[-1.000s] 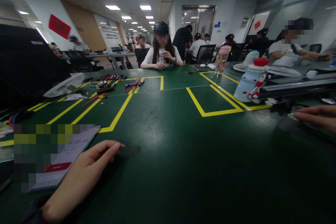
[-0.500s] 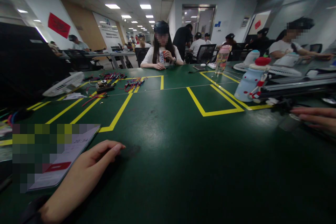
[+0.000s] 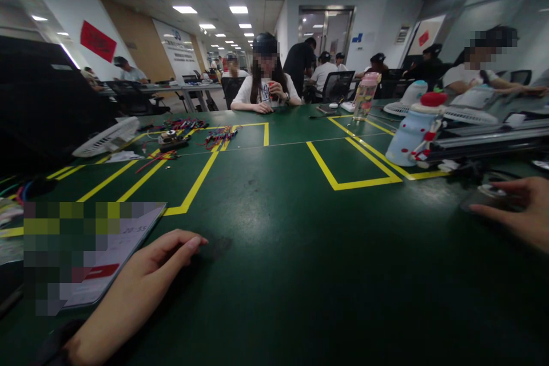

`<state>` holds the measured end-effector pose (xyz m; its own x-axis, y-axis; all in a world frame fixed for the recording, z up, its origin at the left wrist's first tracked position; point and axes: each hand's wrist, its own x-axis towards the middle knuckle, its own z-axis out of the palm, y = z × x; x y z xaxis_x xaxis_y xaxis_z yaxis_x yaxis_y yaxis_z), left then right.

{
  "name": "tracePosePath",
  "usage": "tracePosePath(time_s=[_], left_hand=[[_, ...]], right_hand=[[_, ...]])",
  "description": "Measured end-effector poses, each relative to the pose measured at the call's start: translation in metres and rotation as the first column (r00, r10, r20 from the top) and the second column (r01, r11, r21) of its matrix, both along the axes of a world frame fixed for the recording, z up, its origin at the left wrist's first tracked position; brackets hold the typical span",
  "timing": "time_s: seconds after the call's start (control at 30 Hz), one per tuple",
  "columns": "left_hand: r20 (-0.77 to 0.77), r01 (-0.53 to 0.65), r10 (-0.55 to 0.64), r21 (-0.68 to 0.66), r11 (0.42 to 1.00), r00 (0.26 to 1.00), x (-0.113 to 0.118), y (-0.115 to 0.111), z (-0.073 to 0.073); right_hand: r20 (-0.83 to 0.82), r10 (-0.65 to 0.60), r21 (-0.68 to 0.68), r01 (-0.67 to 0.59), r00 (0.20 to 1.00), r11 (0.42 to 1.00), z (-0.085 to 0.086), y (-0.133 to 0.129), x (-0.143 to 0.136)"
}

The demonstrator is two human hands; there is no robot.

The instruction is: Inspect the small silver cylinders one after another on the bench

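My left hand (image 3: 165, 266) rests on the green table at the lower left, beside a tablet-like screen (image 3: 100, 291) that is partly pixelated. Its fingers are loosely bent, with a gap behind the thumb, and nothing shows in them. At the right edge, my right hand (image 3: 525, 203) has its thumb in front of a small clear jar (image 3: 485, 197) and its fingers behind it, gripping it. The jar stands on the table, its right part hidden by the hand.
A blue bottle with a red top (image 3: 405, 134) stands near black rails (image 3: 484, 140). Yellow tape (image 3: 366, 185) marks the green table (image 3: 274, 269). Wires (image 3: 221, 136) and a white fan (image 3: 107, 136) are at left. A person (image 3: 266, 86) sits opposite.
My right hand has turned and moved in around the clear jar, thumb and fingers now on either side. My left hand stays in place; the view has shifted slightly.
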<state>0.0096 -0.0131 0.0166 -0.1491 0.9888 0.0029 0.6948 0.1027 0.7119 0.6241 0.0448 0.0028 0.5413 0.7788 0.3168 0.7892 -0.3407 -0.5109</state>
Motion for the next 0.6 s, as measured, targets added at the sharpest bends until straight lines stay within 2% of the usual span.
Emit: tracePosePath(time_s=[0.1, 0.17, 0.23, 0.27, 0.33, 0.43, 0.5, 0.53, 0.6], left_hand=[[-0.021, 0.052, -0.052, -0.02, 0.998, 0.998, -0.002, 0.0, 0.002], [-0.038, 0.089, -0.09, -0.031, 0.996, 0.995, -0.005, 0.001, 0.0], [-0.063, 0.116, -0.118, -0.037, 0.993, 0.991, -0.009, 0.003, -0.004], [-0.076, 0.123, -0.126, -0.039, 0.992, 0.989, -0.011, 0.004, -0.006], [-0.087, 0.127, -0.131, -0.047, 0.991, 0.988, -0.014, 0.006, -0.012], [-0.096, 0.107, -0.111, -0.046, 0.993, 0.989, -0.016, 0.009, -0.016], [-0.118, 0.09, -0.095, -0.045, 0.995, 0.988, -0.016, 0.01, -0.015], [-0.13, 0.086, -0.092, -0.047, 0.995, 0.987, -0.014, 0.01, -0.014], [-0.142, 0.103, -0.109, -0.049, 0.993, 0.984, -0.008, 0.01, -0.01]], right_hand=[[0.029, -0.037, -0.115, 0.04, 0.999, 0.993, 0.009, -0.005, -0.021], [0.044, -0.019, -0.05, 0.021, 0.999, 0.999, 0.016, -0.008, -0.044], [0.019, 0.109, 0.073, -0.11, 0.994, 0.991, 0.02, -0.011, -0.076], [-0.008, 0.222, 0.141, -0.219, 0.975, 0.966, 0.02, -0.012, -0.096], [-0.061, 0.499, 0.247, -0.472, 0.864, 0.847, 0.019, -0.015, -0.141], [-0.087, 0.833, 0.255, -0.797, 0.546, 0.548, 0.014, -0.019, -0.213], [-0.093, 0.929, 0.218, -0.903, 0.359, 0.371, 0.011, -0.022, -0.253], [-0.098, 0.949, 0.21, -0.926, 0.3, 0.314, 0.009, -0.023, -0.269], [-0.114, 0.967, 0.199, -0.949, 0.227, 0.246, 0.005, -0.023, -0.289]])
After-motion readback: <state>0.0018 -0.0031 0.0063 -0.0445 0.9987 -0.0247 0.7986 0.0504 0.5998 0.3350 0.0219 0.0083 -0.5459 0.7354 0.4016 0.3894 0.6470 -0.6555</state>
